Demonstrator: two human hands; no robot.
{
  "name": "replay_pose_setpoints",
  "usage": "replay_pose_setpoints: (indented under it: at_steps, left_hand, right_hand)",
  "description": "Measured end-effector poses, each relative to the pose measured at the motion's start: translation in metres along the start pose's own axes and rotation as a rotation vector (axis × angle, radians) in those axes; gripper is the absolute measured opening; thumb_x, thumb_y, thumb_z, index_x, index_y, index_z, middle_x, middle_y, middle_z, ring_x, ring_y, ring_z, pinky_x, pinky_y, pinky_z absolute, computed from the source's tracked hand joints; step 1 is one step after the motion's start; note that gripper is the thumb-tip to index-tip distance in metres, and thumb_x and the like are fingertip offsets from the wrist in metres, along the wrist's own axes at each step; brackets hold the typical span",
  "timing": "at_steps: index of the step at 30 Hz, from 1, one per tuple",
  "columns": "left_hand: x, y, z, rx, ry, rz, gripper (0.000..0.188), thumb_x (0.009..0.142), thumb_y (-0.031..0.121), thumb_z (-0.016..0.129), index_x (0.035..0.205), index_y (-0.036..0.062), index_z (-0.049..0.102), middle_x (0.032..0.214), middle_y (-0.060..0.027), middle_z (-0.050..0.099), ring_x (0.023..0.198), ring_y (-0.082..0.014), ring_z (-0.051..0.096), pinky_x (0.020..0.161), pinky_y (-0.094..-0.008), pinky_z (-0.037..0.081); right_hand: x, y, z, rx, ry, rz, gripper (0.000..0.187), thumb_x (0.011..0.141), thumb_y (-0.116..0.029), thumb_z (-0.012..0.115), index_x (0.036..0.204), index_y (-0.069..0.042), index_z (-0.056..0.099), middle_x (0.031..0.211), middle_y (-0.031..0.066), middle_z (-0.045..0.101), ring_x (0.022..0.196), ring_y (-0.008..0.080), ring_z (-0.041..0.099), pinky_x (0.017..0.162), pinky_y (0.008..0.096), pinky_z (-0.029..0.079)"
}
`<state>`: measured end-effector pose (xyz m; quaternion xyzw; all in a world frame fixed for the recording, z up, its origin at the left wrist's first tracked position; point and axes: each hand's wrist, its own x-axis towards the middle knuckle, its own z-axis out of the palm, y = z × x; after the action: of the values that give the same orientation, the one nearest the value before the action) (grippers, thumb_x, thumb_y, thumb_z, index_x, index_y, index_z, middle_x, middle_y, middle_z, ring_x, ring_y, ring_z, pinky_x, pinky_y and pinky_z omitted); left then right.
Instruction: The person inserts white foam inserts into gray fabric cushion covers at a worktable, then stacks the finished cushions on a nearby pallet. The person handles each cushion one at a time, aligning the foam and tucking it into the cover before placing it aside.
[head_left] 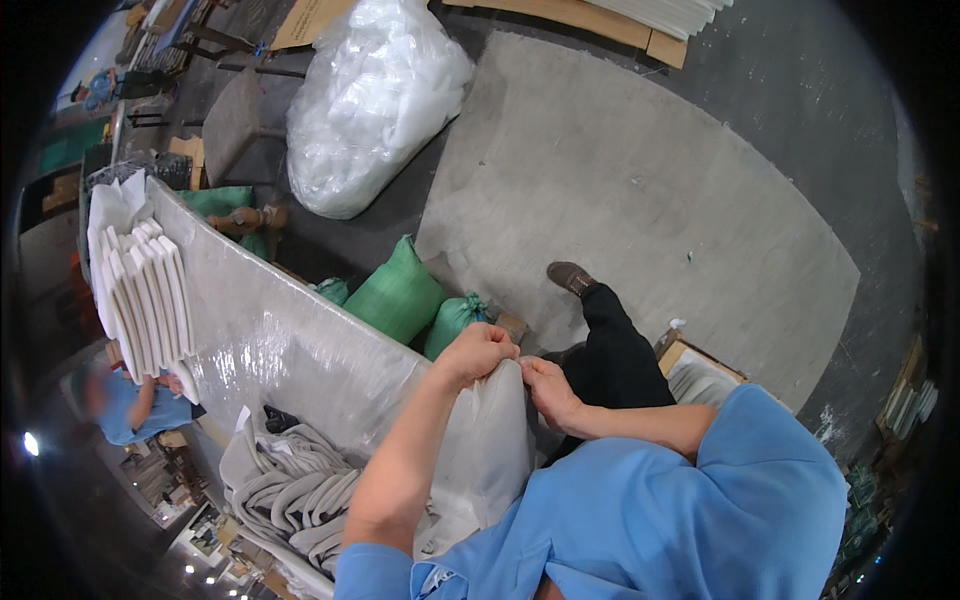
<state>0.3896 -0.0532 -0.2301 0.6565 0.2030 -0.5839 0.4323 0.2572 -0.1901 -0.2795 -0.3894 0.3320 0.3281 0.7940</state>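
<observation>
In front of my body, a thin whitish sheet [490,430] hangs in folds beside the table edge; whether it is a bag or a flat piece I cannot tell. My left hand [476,356] is closed, its fingers pinching the top edge of the sheet. Close to its right, my right hand [552,390] is also closed, with thumb and finger on the same edge. The fingertips of both hands nearly meet. A plastic-wrapped table [290,315] runs along my left, and grey padded pieces [295,490] lie piled on it near my left forearm.
White flat pieces [145,295] are stacked at the table's far end, with a co-worker [140,405] beyond. Green sacks [395,290] stand on the floor beside the table. A large clear plastic bundle [375,110] lies farther off, next to a grey floor sheet [640,190]. An open box [700,375] is at my right.
</observation>
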Motion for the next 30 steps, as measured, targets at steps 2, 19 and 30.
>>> replay_pose_setpoints:
  at_steps: [2,19,30]
  left_hand:
    - [0.010,-0.013,0.005,-0.109,0.049,0.030,0.016,0.093,0.015,0.072,0.079,0.0080,0.067,0.066,0.0039,0.058,0.051,-0.0062,0.048,0.044,-0.0268,0.034]
    - [0.035,-0.064,-0.001,-0.396,0.324,0.110,0.022,0.092,0.018,0.073,0.076,0.0024,0.070,0.070,0.0000,0.066,0.063,-0.0089,0.056,0.059,-0.0298,0.047]
    - [0.041,-0.052,0.012,-0.162,0.609,0.221,0.025,0.085,0.022,0.072,0.072,0.0014,0.065,0.070,-0.0176,0.067,0.069,-0.0302,0.067,0.067,-0.0446,0.051]
  right_hand:
    - [0.008,0.002,-0.002,0.012,0.045,0.036,0.033,0.111,-0.028,0.052,0.097,-0.004,0.069,0.089,-0.0039,0.064,0.082,0.0083,0.052,0.076,0.0276,0.044]
    - [0.055,0.015,0.010,-0.101,0.274,0.161,0.038,0.110,-0.030,0.054,0.087,-0.005,0.070,0.078,-0.0007,0.064,0.071,0.0116,0.054,0.067,0.0317,0.045]
    - [0.046,-0.051,0.041,-0.009,0.261,0.457,0.028,0.106,-0.035,0.056,0.102,-0.010,0.069,0.090,0.0063,0.070,0.076,0.0212,0.069,0.067,0.0396,0.057]
